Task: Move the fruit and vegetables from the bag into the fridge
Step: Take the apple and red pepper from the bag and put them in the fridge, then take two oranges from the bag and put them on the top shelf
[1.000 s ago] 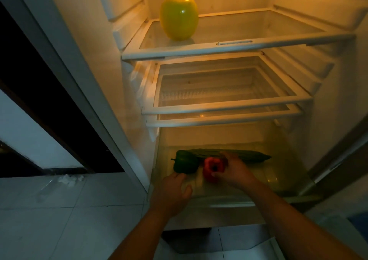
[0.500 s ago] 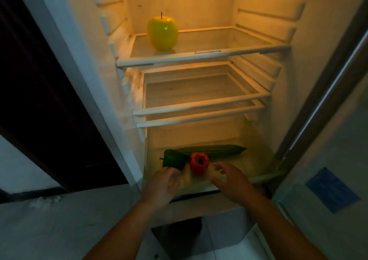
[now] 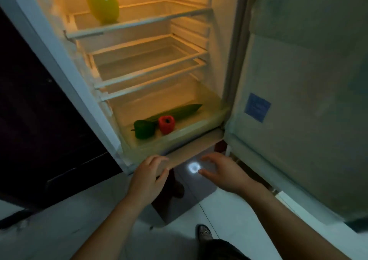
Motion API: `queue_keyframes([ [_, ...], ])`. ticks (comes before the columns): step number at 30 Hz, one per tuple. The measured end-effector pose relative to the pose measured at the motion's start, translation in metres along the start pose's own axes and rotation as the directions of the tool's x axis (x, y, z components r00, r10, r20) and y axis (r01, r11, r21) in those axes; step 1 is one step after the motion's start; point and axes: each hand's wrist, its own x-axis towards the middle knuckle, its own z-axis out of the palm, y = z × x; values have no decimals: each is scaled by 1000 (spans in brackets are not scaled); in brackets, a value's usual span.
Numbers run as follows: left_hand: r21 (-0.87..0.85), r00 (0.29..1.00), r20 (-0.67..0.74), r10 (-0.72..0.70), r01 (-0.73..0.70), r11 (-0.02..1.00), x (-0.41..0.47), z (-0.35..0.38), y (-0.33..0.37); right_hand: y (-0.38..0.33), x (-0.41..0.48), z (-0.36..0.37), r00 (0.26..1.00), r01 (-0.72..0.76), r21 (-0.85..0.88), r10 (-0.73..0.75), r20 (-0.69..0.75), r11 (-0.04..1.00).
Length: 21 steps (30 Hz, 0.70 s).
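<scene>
**Change from the earlier frames.** One second ago the right grip [image 3: 221, 173] rested on the red pepper [image 3: 166, 124] inside the drawer [image 3: 179, 135]. Half a second ago it hung just clear of it. Both grips are now withdrawn from the fridge [image 3: 221, 41] and sit below its lower front edge, at 6 o'clock from the drawer. The left grip [image 3: 148, 177] lies at 9 o'clock from the right grip. Each has loosely spread, slightly bent fingers and holds nothing. The three vegetables keep their earlier places.

**Containers and contents.**
- Bottom drawer: the green pepper [image 3: 144, 128] lies at the front left. The red pepper stands just beside it, at its 3 o'clock, cut end facing up. The cucumber [image 3: 180, 110] lies behind both and runs toward 2 o'clock.
- Top shelf [image 3: 139, 23]: one yellow apple [image 3: 103, 6] stands at the left end, stem toward 12 o'clock.
- The two middle shelves [image 3: 151, 71] sit between the top shelf and the drawer.

**Hidden or unclear.**
- The near end of the cucumber is covered by the two peppers; contact between them cannot be confirmed.
- The upper fridge is cut off by the frame.
- The open door [image 3: 298, 140] at 3 o'clock carries a blue label [image 3: 257, 107]; its print is unreadable.
- A bright round reflection [image 3: 193, 167] lies on the dark panel between the grips.
- The area at 9 o'clock is too dark to make out.
- A shoe [image 3: 204, 233] shows on the floor [image 3: 49, 230] at 6 o'clock.
</scene>
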Motion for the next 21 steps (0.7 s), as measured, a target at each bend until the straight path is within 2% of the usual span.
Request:
queue_keyframes([
  [4, -66, 983, 162, 91, -81, 995, -20, 46, 35, 25, -69, -9, 981, -194, -30, 193, -9, 981],
  [10, -178, 887, 395, 239, -181, 967, -42, 97, 98, 60, -169, -26, 899, -429, 5, 428, -97, 903],
  [13, -202, 841, 458, 287, -217, 955, -50, 114, 124, 73, -204, -33, 855, -501, 49, 503, -125, 864],
  [18, -250, 779, 562, 279, -162, 955, -67, 147, 165, 94, -255, -47, 800, -575, 117, 586, -129, 810],
  [21, -251, 733, 606, 310, -194, 949, -79, 175, 199, 113, -294, -64, 758, -617, 152, 635, -147, 772],
])
